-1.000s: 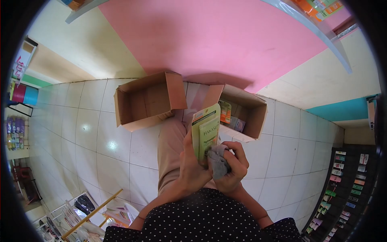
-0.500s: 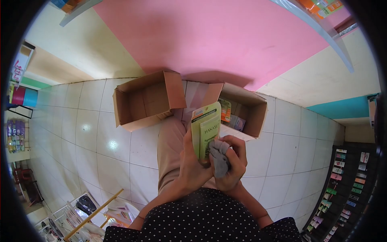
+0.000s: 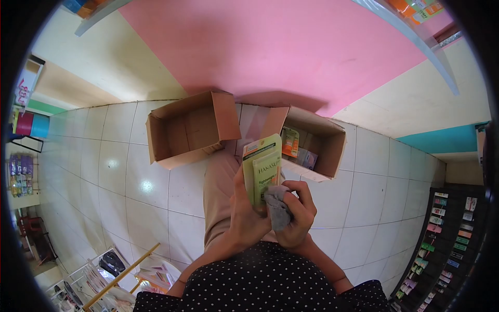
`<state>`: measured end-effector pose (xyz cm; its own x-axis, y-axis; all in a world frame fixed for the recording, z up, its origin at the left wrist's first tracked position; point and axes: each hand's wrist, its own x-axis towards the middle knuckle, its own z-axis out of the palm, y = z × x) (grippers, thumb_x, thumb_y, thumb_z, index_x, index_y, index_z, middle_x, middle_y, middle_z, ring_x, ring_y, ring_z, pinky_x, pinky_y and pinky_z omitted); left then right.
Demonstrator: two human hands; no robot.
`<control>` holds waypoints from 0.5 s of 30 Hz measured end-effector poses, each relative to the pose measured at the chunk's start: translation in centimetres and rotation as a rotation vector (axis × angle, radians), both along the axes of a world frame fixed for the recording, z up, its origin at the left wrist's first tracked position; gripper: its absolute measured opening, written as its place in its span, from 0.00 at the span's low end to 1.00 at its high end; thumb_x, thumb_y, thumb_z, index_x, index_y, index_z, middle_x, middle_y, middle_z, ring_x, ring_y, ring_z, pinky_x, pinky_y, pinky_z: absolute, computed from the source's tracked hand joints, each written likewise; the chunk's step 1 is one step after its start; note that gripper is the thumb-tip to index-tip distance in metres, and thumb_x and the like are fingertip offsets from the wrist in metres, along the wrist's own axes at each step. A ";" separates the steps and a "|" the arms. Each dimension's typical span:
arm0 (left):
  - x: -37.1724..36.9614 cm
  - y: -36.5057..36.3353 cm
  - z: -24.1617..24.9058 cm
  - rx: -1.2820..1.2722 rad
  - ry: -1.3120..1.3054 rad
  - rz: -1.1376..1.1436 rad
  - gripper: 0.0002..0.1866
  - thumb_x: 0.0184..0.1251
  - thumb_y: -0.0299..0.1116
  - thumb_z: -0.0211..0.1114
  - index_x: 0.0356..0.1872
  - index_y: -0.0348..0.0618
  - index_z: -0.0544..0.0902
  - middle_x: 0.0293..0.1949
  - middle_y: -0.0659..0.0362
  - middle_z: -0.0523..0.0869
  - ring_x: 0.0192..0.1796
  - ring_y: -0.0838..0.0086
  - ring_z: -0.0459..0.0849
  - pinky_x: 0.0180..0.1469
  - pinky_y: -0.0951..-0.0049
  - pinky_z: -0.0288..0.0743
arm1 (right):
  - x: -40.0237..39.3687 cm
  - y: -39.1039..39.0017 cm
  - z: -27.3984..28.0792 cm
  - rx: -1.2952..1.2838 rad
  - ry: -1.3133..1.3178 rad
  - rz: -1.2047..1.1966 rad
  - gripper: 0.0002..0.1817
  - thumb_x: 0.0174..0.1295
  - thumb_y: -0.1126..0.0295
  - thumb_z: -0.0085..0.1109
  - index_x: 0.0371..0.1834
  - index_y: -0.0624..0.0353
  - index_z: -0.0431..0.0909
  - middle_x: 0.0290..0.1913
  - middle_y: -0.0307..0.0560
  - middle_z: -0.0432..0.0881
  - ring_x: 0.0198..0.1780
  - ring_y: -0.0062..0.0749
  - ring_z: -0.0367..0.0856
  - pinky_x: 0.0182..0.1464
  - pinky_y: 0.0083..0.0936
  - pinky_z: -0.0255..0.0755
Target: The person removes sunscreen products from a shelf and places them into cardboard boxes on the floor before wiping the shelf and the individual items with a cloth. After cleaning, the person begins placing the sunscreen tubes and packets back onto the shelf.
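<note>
My left hand [image 3: 243, 213] grips a light green carded package [image 3: 264, 166] along its left side and lower end, with printed lettering facing up. A crumpled grey cloth [image 3: 278, 207] is bunched in my right hand [image 3: 300, 216], whose fingers are closed round it. The cloth touches the lower right of the package and covers part of its print. Beyond my hands stands an open cardboard box [image 3: 332, 156] with a few packages [image 3: 291, 141] inside, one of them orange and green.
Another open cardboard box [image 3: 182, 130] stands on the tiled floor to the left, near the pink wall [image 3: 249, 52]. Racks of small products [image 3: 442, 244] line the right side. A white rack with a wooden rod [image 3: 122, 275] is at lower left.
The grey cloth and my right hand have shifted slightly left and down along the package. The package has tilted a little and moved slightly left.
</note>
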<state>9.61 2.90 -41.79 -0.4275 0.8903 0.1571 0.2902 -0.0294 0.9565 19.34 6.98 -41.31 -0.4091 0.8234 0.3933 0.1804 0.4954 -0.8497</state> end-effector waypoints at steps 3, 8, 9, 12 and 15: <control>0.0 -0.1 0.3 -0.006 0.017 -0.014 0.47 0.37 0.29 0.72 0.58 0.36 0.48 0.44 0.49 0.72 0.44 0.65 0.77 0.44 0.70 0.73 | 0.4 0.0 -0.2 -0.003 -0.048 0.050 0.13 0.39 0.77 0.62 0.29 0.70 0.73 0.36 0.53 0.71 0.32 0.32 0.72 0.33 0.20 0.67; 0.2 0.0 0.4 -0.033 -0.095 0.012 0.47 0.36 0.29 0.73 0.56 0.35 0.50 0.45 0.50 0.70 0.45 0.67 0.75 0.44 0.71 0.72 | -0.1 0.3 -0.3 0.077 -0.024 -0.004 0.13 0.39 0.77 0.61 0.30 0.71 0.73 0.36 0.53 0.71 0.32 0.33 0.72 0.31 0.20 0.68; 0.1 0.0 0.6 -0.043 -0.069 0.008 0.47 0.36 0.28 0.73 0.56 0.35 0.49 0.45 0.50 0.70 0.45 0.68 0.75 0.44 0.71 0.72 | -0.2 0.3 -0.2 0.078 -0.023 -0.003 0.13 0.39 0.77 0.61 0.30 0.71 0.73 0.36 0.53 0.71 0.32 0.33 0.72 0.31 0.20 0.68; 0.1 -0.1 0.4 -0.022 -0.015 -0.010 0.47 0.36 0.28 0.73 0.56 0.36 0.49 0.45 0.51 0.69 0.45 0.68 0.75 0.44 0.71 0.72 | 0.1 0.2 0.2 -0.024 -0.001 0.030 0.13 0.40 0.77 0.61 0.31 0.71 0.74 0.36 0.53 0.71 0.32 0.33 0.73 0.33 0.21 0.68; 0.2 -0.2 0.0 0.000 -0.004 -0.014 0.47 0.37 0.28 0.73 0.56 0.36 0.49 0.46 0.51 0.69 0.45 0.68 0.75 0.44 0.71 0.72 | 0.4 0.1 0.0 -0.002 -0.002 0.061 0.13 0.39 0.78 0.62 0.31 0.71 0.74 0.36 0.54 0.71 0.32 0.33 0.73 0.33 0.21 0.68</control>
